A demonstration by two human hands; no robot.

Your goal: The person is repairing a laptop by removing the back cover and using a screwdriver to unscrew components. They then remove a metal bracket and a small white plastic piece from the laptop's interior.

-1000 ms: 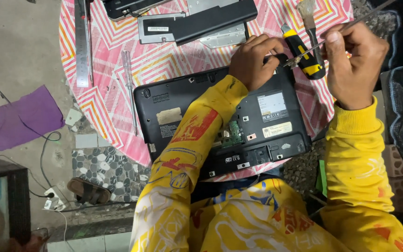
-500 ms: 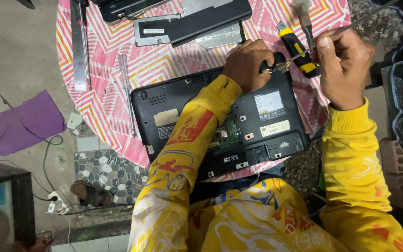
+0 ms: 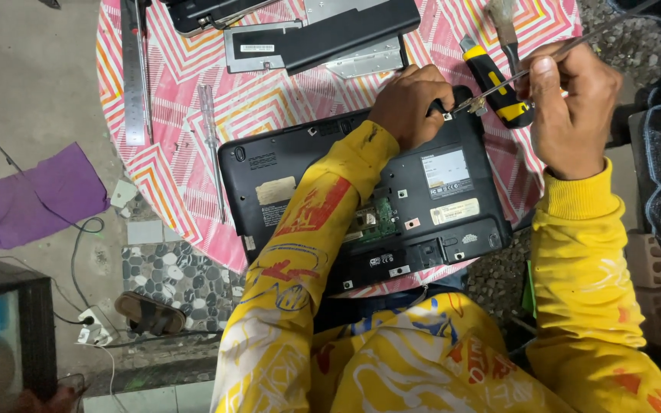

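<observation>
Since half a second ago the view has slid slightly, so the laptop (image 3: 430, 199) sits a little lower in the frame, while both hands have stayed at its far right corner with hardly any change. The laptop lies upside down on the table (image 3: 185, 130), near its front edge, its black matte plastic underside facing up, dotted with small screw holes, pale stickers and an open bay showing a green circuit board. The left hand (image 3: 411, 103) is curled, its fingers pressed onto the laptop's far edge. The right hand (image 3: 571, 107) is closed, pinching the thin metal shaft of a slim screwdriver (image 3: 499, 88), whose tip meets the laptop's corner just beside the left hand's fingertips. Under that shaft lies a stubby yellow-and-black screwdriver (image 3: 495, 80), its chunky handle resting on the cloth at the laptop's corner. The table is round, covered with a pink, orange and white zigzag-patterned cloth. On it, well apart from the hands, lie a long steel ruler (image 3: 135, 73), a slender clear-handled screwdriver (image 3: 212, 145) and flat black and silver laptop parts (image 3: 330, 34) at the far side. Both sleeves are bright yellow with red and blue print. On the concrete floor to the left lies a crumpled purple cloth (image 3: 36, 195).
</observation>
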